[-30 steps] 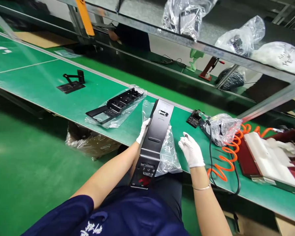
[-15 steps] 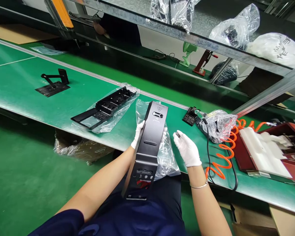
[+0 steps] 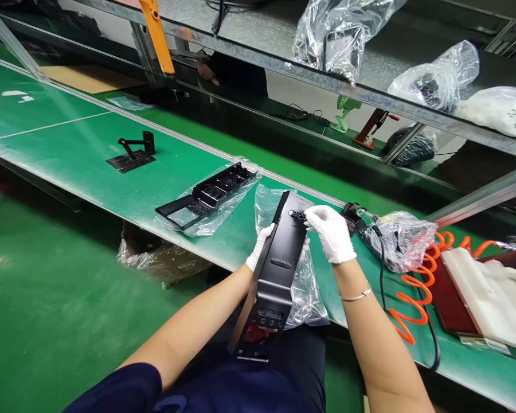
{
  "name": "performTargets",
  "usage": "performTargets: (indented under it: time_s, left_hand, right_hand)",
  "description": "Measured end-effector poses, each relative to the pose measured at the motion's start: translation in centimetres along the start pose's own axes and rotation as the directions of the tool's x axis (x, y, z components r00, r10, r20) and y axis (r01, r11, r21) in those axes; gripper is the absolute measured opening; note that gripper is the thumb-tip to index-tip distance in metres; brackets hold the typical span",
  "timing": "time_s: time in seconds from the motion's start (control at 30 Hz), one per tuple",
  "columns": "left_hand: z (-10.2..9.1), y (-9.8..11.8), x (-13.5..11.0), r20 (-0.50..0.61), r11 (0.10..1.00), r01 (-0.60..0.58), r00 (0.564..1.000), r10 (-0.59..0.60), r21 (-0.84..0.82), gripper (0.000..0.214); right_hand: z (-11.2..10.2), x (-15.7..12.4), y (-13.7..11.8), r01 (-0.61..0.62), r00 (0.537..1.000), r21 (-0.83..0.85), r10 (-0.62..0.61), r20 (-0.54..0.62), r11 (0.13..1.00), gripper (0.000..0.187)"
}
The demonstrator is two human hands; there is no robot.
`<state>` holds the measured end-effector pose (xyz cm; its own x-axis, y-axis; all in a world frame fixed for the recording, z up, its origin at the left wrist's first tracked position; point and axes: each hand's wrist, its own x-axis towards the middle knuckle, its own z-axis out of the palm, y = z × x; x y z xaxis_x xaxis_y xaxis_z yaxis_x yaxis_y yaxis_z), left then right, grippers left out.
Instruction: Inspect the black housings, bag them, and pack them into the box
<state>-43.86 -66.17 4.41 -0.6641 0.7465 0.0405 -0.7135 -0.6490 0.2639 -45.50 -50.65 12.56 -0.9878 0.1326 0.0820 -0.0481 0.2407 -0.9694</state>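
Note:
A long black plastic housing (image 3: 279, 264), bent near its lower end, is tilted across the bench edge in front of my body. My left hand (image 3: 261, 246), in a white glove, is wrapped round it from underneath, thumb along the left side. My right hand (image 3: 330, 230), also gloved, is closed in a pinch at the oval slot (image 3: 296, 215) near the housing's top end. A small dark piece shows at those fingertips, partly hidden, so its kind is unclear. Beneath the housing lies a clear plastic bag (image 3: 309, 292).
A black frame-like shell (image 3: 215, 189) lies on plastic to the left, with a black stand (image 3: 133, 155) beyond it. On the right are a bagged bundle (image 3: 399, 235), an orange coiled hose (image 3: 425, 287) and a red box (image 3: 460, 304). A metal shelf (image 3: 275, 49) hangs above.
My right hand has moved up and left, bringing the small dark piece from beside the housing to its oval slot. My left hand keeps its hold. The camera view has shifted left.

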Motion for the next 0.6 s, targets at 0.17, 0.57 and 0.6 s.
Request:
performTargets:
  time_s: [0.17, 0.57, 0.6]
  left_hand:
    - [-0.8, -0.2, 0.3, -0.242, 0.984, -0.172, 0.957, 0.158, -0.038, 0.045]
    - [-1.6, -0.1, 0.7, -0.325, 0.969, -0.240, 0.922, 0.208, -0.063, 0.031]
    - [-1.6, -0.1, 0.6, -0.308, 0.970, -0.233, 0.930, 0.202, -0.066, 0.032]
  right_hand:
    - [2.5, 1.3, 0.5, 0.072, 0.996, -0.197, -0.079, -0.028, 0.978, 0.028]
    - [4.1, 2.0, 1.5, -0.132, 0.990, 0.193, 0.140, -0.027, 0.972, 0.066]
    - [4.2, 2.0, 1.6, -0.190, 0.982, 0.222, 0.184, 0.048, 0.956, 0.067]
